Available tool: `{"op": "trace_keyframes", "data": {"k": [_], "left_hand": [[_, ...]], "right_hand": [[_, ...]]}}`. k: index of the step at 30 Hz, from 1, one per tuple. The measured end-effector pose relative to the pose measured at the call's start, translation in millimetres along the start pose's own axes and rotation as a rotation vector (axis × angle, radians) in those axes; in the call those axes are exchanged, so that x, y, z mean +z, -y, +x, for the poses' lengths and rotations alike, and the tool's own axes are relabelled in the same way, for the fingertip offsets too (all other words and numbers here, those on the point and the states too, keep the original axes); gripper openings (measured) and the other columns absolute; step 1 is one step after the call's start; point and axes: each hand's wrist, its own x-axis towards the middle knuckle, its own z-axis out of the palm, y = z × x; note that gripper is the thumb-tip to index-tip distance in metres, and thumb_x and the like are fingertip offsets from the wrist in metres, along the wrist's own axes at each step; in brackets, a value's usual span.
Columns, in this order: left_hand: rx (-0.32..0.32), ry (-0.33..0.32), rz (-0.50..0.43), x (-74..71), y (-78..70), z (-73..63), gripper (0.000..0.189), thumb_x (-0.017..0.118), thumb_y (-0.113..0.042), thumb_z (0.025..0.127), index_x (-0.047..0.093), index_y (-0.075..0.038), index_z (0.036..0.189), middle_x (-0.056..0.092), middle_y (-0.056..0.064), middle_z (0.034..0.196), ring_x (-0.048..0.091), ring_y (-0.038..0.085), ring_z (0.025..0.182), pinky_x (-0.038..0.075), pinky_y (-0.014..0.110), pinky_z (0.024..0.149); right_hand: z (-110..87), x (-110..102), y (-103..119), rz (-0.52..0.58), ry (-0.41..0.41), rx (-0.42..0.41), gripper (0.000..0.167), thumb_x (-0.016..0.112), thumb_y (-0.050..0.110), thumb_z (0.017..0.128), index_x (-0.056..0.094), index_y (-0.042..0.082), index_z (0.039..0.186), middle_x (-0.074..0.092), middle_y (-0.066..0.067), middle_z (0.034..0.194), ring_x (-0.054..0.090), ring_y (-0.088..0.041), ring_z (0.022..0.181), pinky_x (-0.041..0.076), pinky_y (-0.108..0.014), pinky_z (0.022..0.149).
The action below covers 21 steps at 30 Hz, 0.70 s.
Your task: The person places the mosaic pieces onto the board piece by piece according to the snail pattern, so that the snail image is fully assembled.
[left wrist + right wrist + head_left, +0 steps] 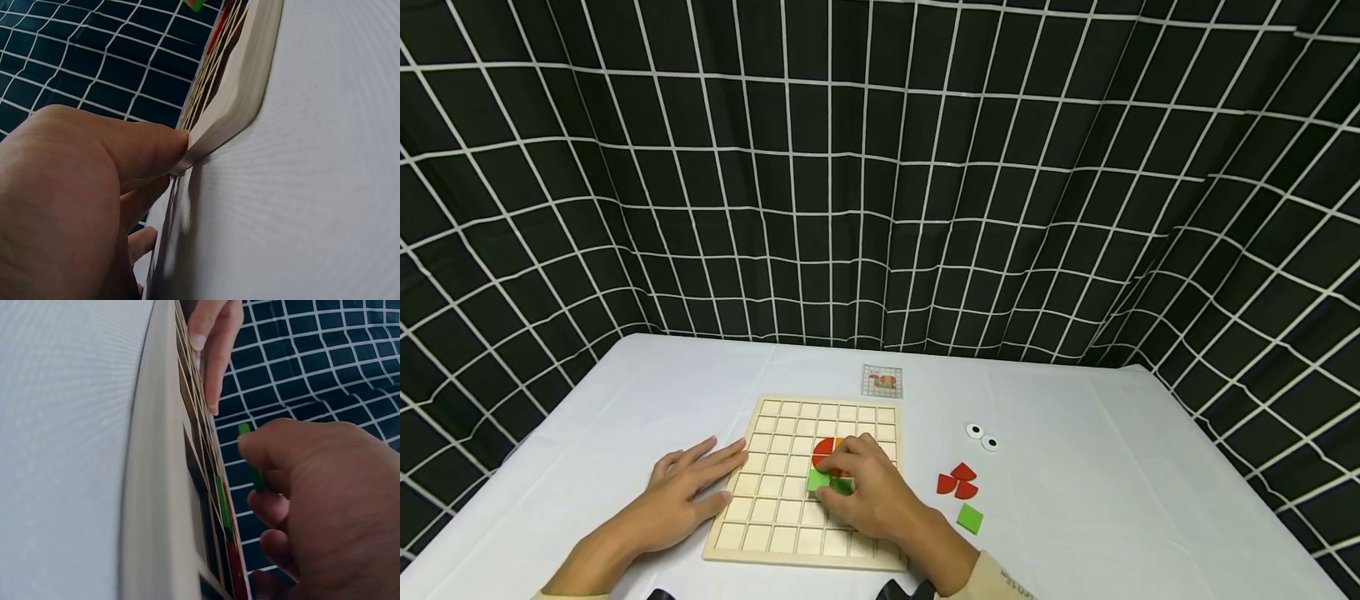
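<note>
A black gridded curtain [925, 192] hangs behind the counter [1112, 475]. A wooden grid board [767, 537] lies nearer the counter's left edge than its right. The left hand [681, 502] touches the board, fingers straight; the right hand [876, 496], over it, pinches with thumb and fingers. Toward the far edge lies a picture card [882, 381]. The pinched green tile [244, 429] is above the board; a green square [970, 518], red wedges [946, 483] and eye discs [990, 443] lie between board and right edge.
</note>
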Motion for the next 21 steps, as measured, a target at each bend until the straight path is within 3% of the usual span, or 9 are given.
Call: {"op": "trace_keyframes", "data": {"k": [10,21], "left_hand": [[0.008,-0.008,-0.009,-1.7,-2.2,0.3,0.046,0.062,-0.018,0.092,0.055,-0.010,0.137,0.043,0.002,0.148,0.026,0.041,0.137,0.007,0.062,0.101],[0.008,-0.018,-0.011,-0.5,-1.7,0.8,0.046,0.062,-0.018,0.093,0.056,-0.011,0.137,0.044,0.002,0.147,0.026,0.041,0.136,0.008,0.063,0.101]], "right_hand": [[0.7,3.5,0.7,-0.093,0.050,-0.011,0.024,0.072,0.021,0.082,0.075,0.014,0.105,0.056,0.011,0.095,0.042,-0.007,0.084,0.038,-0.018,0.072],[0.3,4.8,0.7,-0.112,0.058,0.019,0.022,0.071,0.021,0.080,0.076,0.015,0.101,0.053,0.012,0.090,0.039,-0.006,0.081,0.035,-0.017,0.066]]}}
